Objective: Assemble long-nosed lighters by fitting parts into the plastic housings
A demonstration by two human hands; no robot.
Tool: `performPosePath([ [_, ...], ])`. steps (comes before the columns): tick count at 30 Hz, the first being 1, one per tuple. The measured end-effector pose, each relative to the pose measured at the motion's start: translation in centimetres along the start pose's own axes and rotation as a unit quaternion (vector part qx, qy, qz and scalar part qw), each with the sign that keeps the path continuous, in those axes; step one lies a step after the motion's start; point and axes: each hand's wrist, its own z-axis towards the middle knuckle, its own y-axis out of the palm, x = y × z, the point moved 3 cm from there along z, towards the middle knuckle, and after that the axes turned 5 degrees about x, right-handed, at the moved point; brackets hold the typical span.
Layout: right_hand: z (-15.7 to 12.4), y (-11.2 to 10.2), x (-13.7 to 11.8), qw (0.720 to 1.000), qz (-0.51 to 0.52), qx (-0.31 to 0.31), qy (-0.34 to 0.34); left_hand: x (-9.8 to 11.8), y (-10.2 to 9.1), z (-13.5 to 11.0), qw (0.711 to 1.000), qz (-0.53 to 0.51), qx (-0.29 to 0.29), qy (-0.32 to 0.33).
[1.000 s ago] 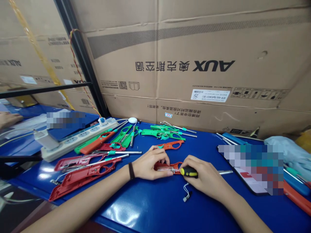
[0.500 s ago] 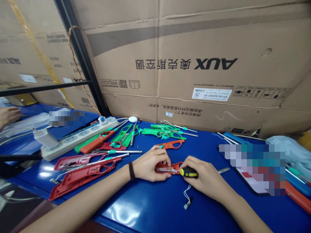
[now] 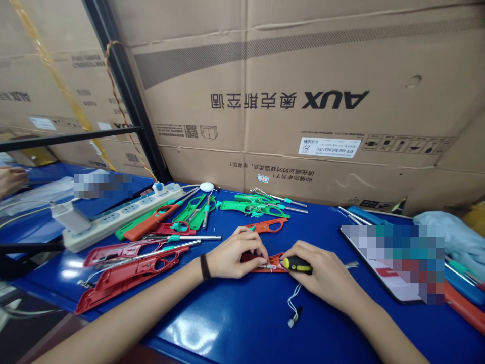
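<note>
Pinning a red shell [image 3: 265,264] flat on the blue worktop [image 3: 235,323], centre front, between both hands. The left hand [image 3: 232,259] presses down on its left end with the fingers curled over it. The right hand [image 3: 322,277] is closed round a screwdriver [image 3: 298,264] with a yellow-black handle, its tip at the shell's middle. One metal tube [image 3: 350,264] pokes out just right of the right hand. One white wire [image 3: 293,308] with a small end piece lies loose in front, near the right wrist. One black band [image 3: 205,266] sits on the left wrist.

Just behind the hands lies one orange shell [image 3: 267,226]. To the left are two long red shells [image 3: 131,263] side by side, with a smaller red one behind them. At the back are green shells [image 3: 252,207], at least three; they overlap, so an exact count is unclear. One orange lighter [image 3: 149,225] lies beside one power strip [image 3: 121,215]. At the right are a blurred flat pad [image 3: 394,253] and a pale cloth [image 3: 450,232]. A cardboard box [image 3: 303,101] walls off the back. Another person's hand [image 3: 9,179] shows at the far left edge.
</note>
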Motion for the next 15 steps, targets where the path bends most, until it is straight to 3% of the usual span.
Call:
performPosePath([
  [6, 0.2, -0.8, 0.3, 0.999, 0.041, -0.005, 0.029, -0.5, -0.5, 0.2, 0.999, -0.009, -0.025, -0.022],
  [15, -0.4, -0.6, 0.4, 0.982, 0.116, -0.139, 0.050, -1.0, -0.9, -0.2, 0.999, 0.045, -0.008, -0.013],
])
